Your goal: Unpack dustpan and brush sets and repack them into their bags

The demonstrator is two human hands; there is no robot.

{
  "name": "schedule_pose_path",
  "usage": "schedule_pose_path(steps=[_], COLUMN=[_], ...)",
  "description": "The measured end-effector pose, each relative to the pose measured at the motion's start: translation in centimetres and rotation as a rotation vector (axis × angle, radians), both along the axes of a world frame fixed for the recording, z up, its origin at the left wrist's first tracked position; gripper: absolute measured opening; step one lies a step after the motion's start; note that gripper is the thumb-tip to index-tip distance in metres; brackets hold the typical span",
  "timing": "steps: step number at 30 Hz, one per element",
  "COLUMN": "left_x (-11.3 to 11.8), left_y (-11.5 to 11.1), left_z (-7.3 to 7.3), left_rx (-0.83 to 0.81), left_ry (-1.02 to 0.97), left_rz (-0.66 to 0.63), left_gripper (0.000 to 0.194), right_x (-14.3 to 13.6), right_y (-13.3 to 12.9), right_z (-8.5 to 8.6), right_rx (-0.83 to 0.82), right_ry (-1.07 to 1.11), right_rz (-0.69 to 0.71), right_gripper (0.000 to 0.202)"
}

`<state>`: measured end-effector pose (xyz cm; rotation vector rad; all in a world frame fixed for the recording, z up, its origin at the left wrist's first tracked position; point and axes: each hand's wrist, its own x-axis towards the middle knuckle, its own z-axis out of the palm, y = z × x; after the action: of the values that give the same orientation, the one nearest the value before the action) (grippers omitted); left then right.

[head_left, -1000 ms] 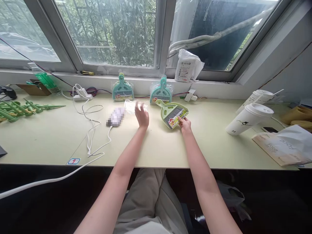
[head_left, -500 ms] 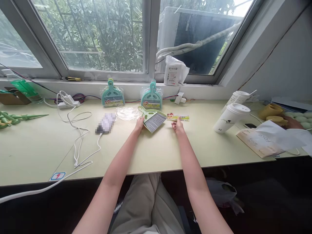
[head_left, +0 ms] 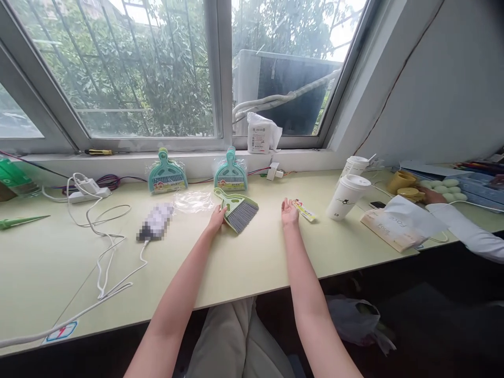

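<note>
My left hand grips a green dustpan near its handle, on the left side. A hand brush with grey bristles is nested in the pan, tilted toward the lower right. To the right, my right hand is turned palm up with its fingers loosely stretched. A yellow printed label card lies slantwise against its right edge, and part of the card's near end is hidden. Crumpled clear plastic wrap lies left of the dustpan.
Two wrapped teal dustpan sets lean by the sill. White cups and a tissue pack stand right. Another person's sleeve reaches in there. Left are a blurred device, a white cable and a power strip.
My right hand has moved right and turned palm up; the label card has swung right and down with it. The dustpan stays in my left hand. The view has shifted right.
</note>
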<state>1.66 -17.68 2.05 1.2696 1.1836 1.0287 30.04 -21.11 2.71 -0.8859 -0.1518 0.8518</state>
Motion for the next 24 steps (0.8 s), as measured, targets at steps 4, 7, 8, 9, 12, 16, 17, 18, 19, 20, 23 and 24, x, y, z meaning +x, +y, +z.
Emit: schedule_pose_path(steps=[4,7,8,9,12,16,17,18,19,20,23,24], left_x=[1.1,2.4,2.9,3.2,3.7,3.9,4.0,4.2,4.2,4.3,4.0,3.9], left_y=[-0.9,-2.7,-3.4,-4.0,-5.6,-6.5,-6.6,-6.7,-6.8,-6.8,-6.8,-6.7], left_z=[0.4,1.3,1.6,1.9,2.8,3.4,3.4,3.3,3.3,3.2,3.0,3.0], left_rx=[0.158,0.349,0.404,0.459,0.582,0.663,0.673,0.679,0.682,0.685,0.703,0.712], left_ry=[0.053,0.11,0.152,0.211,0.368,0.501,0.517,0.521,0.516,0.505,0.468,0.458], left_rz=[0.106,0.232,0.248,0.251,0.242,0.183,0.165,0.152,0.142,0.136,0.149,0.157], left_gripper=[0.035,0.039,0.041,0.044,0.052,0.052,0.052,0.052,0.052,0.052,0.051,0.051], right_x=[-3.9,-8.0,-9.1,-10.1,-11.3,-10.8,-10.7,-10.7,-10.7,-10.9,-11.8,-12.0], right_y=[-0.3,-1.0,-1.3,-1.5,-2.1,-2.7,-2.8,-2.9,-3.0,-3.0,-3.2,-3.2], right_z=[0.4,0.5,0.5,0.4,0.4,1.1,1.3,1.5,1.7,1.8,1.9,1.9], right_rx=[-0.244,-0.162,-0.118,-0.099,-0.096,-0.051,-0.041,-0.036,-0.037,-0.044,-0.073,-0.084], right_ry=[-0.555,-1.308,-1.489,-1.604,-1.759,-1.757,-1.75,-1.75,-1.756,-1.76,-1.732,-1.715], right_rz=[0.061,0.054,0.076,0.079,0.044,-0.13,-0.149,-0.145,-0.125,-0.105,-0.104,-0.123], right_gripper=[0.039,0.029,0.03,0.032,0.032,0.029,0.028,0.027,0.027,0.029,0.026,0.024])
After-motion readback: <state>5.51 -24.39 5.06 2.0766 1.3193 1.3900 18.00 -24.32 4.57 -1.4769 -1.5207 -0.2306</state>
